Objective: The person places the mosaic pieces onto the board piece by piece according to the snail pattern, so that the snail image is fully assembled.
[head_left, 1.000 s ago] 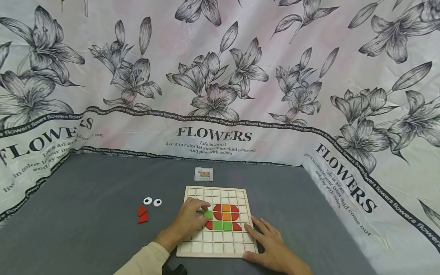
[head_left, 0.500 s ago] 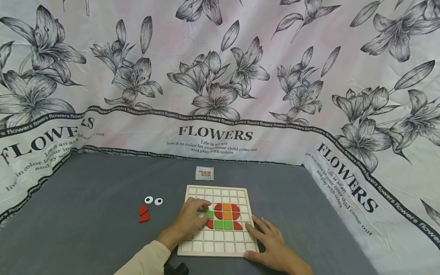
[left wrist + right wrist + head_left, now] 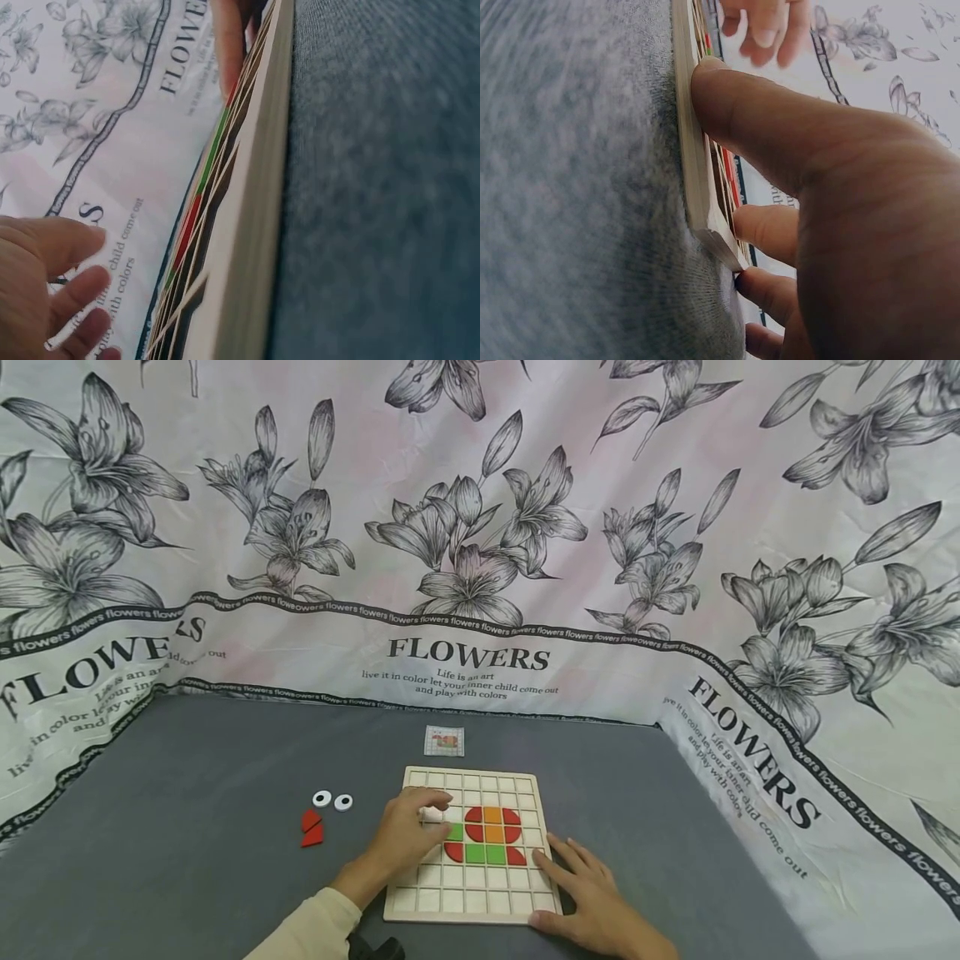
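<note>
A pale wooden grid board (image 3: 441, 902) lies on the grey cloth in the head view. Set in its cells are red, orange (image 3: 492, 834) and green tiles, forming a figure. My left hand (image 3: 405, 835) hovers over the board's left side, thumb and fingers apart with nothing between them. Close to its thumb tip is a green tile (image 3: 455, 832); the left wrist view shows the hand (image 3: 45, 285) raised above the board. My right hand (image 3: 596, 897) rests at the near right corner, its thumb (image 3: 742, 112) against the front edge and fingers along the right side.
Left of the board lie two red pieces (image 3: 312, 837) and two white discs with black centres (image 3: 343, 802). A small picture card (image 3: 445, 741) lies beyond the far edge. Flower-printed fabric (image 3: 468, 652) encloses the table's back and sides.
My left hand has lifted off the green tile, thumb and fingers spreading apart, and shifted slightly left. The green tile stays on the board. My right hand keeps its place.
</note>
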### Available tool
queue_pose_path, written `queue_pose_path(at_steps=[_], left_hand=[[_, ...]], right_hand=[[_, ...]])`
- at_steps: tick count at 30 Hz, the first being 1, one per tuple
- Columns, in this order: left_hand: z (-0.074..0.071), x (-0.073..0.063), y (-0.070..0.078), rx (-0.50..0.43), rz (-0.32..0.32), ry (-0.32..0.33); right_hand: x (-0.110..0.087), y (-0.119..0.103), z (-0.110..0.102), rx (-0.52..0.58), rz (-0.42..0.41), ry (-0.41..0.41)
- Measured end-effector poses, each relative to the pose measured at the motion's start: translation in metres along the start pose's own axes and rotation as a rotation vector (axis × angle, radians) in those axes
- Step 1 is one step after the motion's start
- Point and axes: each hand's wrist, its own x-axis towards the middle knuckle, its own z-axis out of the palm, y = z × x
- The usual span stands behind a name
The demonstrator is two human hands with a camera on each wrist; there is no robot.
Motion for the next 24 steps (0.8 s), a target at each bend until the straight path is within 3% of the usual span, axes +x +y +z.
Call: queue_pose_path(at_steps=[7, 14, 24], left_hand=[[-0.022, -0.002, 0.005, 0.016, 0.029, 0.072], [-0.049, -0.007, 0.007, 0.122, 0.119, 0.161], [-0.087, -0.021, 0.002, 0.219, 0.13, 0.228]], right_hand=[[0.001, 0.0, 0.002, 0.008, 0.009, 0.0], [-0.002, 0.002, 0.002, 0.003, -0.021, 0.012], [0.0, 0.001, 0.002, 0.0, -0.005, 0.021]])
